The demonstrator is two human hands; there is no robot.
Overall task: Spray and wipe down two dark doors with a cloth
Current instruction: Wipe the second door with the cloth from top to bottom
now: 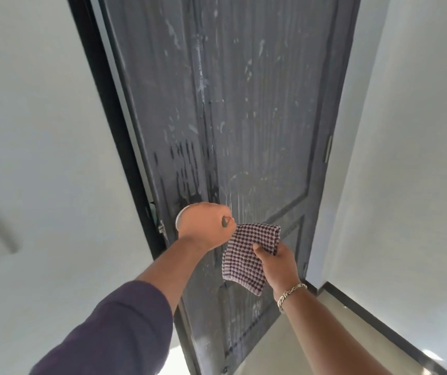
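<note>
White walls flank a tall dark grey panelled door (244,117), streaked with wet spray and pale smears, where the left hand (203,226) curls around a small spray nozzle and the right hand (273,262) pinches a folded checked cloth (246,255), best pressed flat and wiped downward.
</note>
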